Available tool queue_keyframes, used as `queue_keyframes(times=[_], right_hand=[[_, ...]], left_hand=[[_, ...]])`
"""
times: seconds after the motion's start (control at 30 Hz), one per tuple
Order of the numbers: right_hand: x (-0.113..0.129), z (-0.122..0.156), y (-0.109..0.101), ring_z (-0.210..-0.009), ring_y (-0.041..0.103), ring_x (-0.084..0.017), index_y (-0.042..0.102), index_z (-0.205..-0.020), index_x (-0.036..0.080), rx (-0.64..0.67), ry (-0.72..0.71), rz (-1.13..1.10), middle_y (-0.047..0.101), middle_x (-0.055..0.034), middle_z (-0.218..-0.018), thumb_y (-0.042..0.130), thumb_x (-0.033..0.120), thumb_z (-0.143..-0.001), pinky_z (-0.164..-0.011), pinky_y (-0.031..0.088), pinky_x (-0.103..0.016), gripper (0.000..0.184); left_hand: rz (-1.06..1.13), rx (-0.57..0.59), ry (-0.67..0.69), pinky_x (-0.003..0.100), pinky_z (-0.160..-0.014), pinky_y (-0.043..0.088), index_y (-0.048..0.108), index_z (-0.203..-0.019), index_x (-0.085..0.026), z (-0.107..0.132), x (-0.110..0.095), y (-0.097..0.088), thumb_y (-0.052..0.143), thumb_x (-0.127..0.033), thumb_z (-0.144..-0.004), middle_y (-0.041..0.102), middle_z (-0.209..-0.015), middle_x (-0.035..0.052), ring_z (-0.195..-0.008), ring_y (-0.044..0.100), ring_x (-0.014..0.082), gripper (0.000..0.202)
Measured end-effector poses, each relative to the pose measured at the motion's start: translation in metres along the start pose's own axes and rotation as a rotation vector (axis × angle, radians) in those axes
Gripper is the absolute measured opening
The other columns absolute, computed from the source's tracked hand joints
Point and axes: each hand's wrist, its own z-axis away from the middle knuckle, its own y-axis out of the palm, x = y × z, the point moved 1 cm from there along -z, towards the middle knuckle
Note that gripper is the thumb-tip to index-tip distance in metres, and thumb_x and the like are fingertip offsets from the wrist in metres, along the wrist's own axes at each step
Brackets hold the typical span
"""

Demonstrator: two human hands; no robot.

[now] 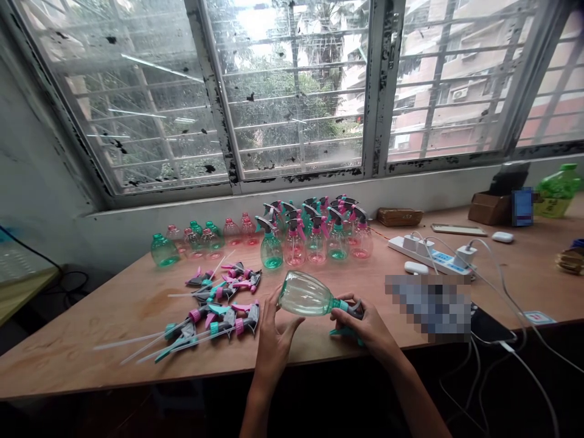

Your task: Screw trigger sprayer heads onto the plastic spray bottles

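Note:
A clear green spray bottle (305,295) lies tilted between my hands above the table's front edge. My left hand (275,338) cups its wide base with the fingers curled against it. My right hand (365,327) is closed around the teal and grey trigger head (350,310) at the bottle's neck. Left of my hands lies a heap of loose trigger heads (218,309) with long dip tubes. Behind it stand bare bottles (196,241) without heads, and to their right a cluster of finished spray bottles (319,234).
The wooden table (114,340) runs under a barred window. On the right lie a white power strip (429,254) with plugs and cables, a phone (458,230), a cardboard box (489,208), a green bottle (557,190) and a dark phone (490,327) at the front edge.

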Motion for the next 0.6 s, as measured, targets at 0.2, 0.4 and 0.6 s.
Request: queue_keyframes(times=[0.2,0.4,0.6], right_hand=[[-0.003,-0.001,-0.001,-0.061,0.071,-0.021,0.065,-0.096,0.018,0.010,0.016,0.010,0.073,-0.0003,-0.067,0.090,0.054,-0.069,-0.060,0.063,-0.034,0.051],[-0.001,0.000,-0.001,-0.064,0.071,-0.020,0.063,-0.094,0.019,0.063,0.024,-0.006,0.076,-0.0013,-0.072,0.088,0.051,-0.075,-0.059,0.061,-0.032,0.044],[0.000,0.000,-0.002,-0.063,0.069,-0.017,0.063,-0.092,0.019,0.056,0.006,-0.031,0.075,-0.0013,-0.072,0.086,0.052,-0.077,-0.060,0.058,-0.029,0.043]], left_hand=[[-0.002,0.026,-0.019,0.051,-0.121,0.033,0.052,-0.140,-0.028,0.001,-0.014,0.000,0.087,-0.043,-0.074,0.058,-0.144,0.0088,-0.142,0.047,0.0332,0.076],[0.027,0.027,-0.079,0.051,-0.120,0.033,0.054,-0.138,-0.024,0.000,-0.013,0.000,0.076,-0.049,-0.085,0.061,-0.140,0.0113,-0.139,0.051,0.0337,0.062],[-0.008,0.021,-0.002,0.048,-0.120,0.034,0.056,-0.134,-0.028,0.001,-0.011,0.000,0.074,-0.038,-0.087,0.060,-0.138,0.0075,-0.138,0.051,0.0301,0.051]])
